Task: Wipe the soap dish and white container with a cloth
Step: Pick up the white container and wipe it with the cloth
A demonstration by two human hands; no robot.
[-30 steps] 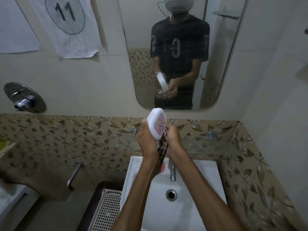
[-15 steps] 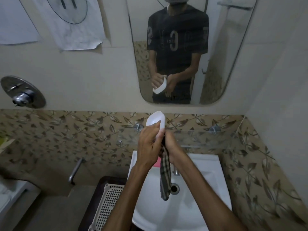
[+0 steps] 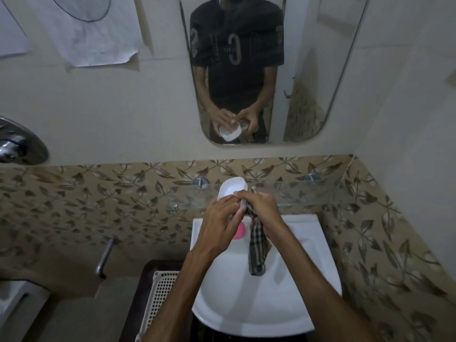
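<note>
Left hand (image 3: pixel 219 225) grips the white oval plastic dish (image 3: pixel 232 187) mid-frame; right hand (image 3: pixel 262 209) pinches the checked cloth (image 3: pixel 256 248), wiping its rim; inside next, likely

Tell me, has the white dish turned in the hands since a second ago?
Yes. The dish now shows its hollow side; earlier its patterned underside faced the camera. It stays above the sink.

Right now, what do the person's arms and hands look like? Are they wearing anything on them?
Both forearms are bare, with no sleeves reaching them. The left hand and right hand wear no gloves, and no rings, watch or bracelets show. In the mirror the person wears a dark short-sleeved T-shirt with pale lettering.
</note>
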